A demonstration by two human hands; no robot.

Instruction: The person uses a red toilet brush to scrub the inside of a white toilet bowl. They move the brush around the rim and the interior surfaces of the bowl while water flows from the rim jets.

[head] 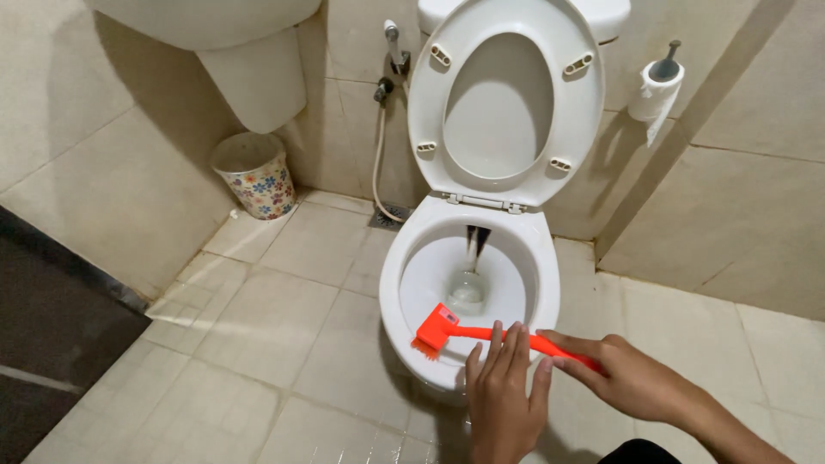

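A: Logging hands; the right hand is closing around the handle of the orange brush, fingers wrapped, gripping well back from the head; the left hand is lying flat with fingers held together, fingertips touching the handle and the front rim of the toilet bowl.

B: Brush position?

A: Its bristle head is sitting on the near left part of the rim, bristles pointing down; the handle is running right, across the rim, into the right hand; seat and lid are standing raised against the cistern.

B: Technique, in my judgement: keeping the bristles pressed flat to the rim and working in short strokes; the left hand is steadying the handle, which is helping with pressure, though keeping its fingers clear of the wet porcelain seems wiser.

A: Surroundings: flowered bin standing well apart at left; toilet paper roll hanging on the wall at right; spray hose beside the cistern.
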